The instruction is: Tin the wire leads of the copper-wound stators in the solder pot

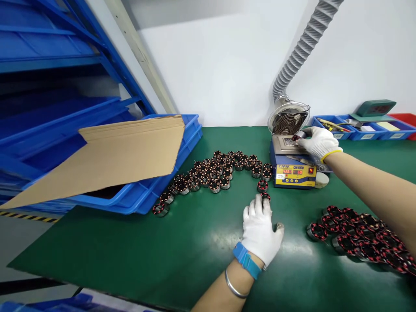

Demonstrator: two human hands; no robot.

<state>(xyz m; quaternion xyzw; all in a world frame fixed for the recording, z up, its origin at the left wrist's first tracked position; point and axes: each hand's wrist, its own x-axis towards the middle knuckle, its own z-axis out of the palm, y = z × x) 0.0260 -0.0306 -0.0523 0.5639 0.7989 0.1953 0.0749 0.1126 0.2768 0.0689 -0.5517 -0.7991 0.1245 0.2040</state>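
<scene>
My gloved right hand (320, 143) grips a small ring-shaped motor stator (296, 138) at the solder pot (292, 167), over its square metal top. The pot's yellow front panel shows lit red digits. My gloved left hand (261, 229) lies over the green table, fingers stretched forward and thumb apart. Its fingertips reach another stator (265, 196), which they partly cover. Just beyond stands a further stator (262, 186) with red on its windings. A large group of copper-wound stators (211, 171) spreads to the left. Several red-marked stators (360, 236) are gathered under my right forearm.
A grey ribbed hose (305, 47) hangs down to a round fan guard (289, 119) behind the pot. Blue bins (365, 134) line the right back. At left, a cardboard sheet (130, 151) lies over a blue crate (191, 134). A round pale pad (321, 180) sits beside the pot.
</scene>
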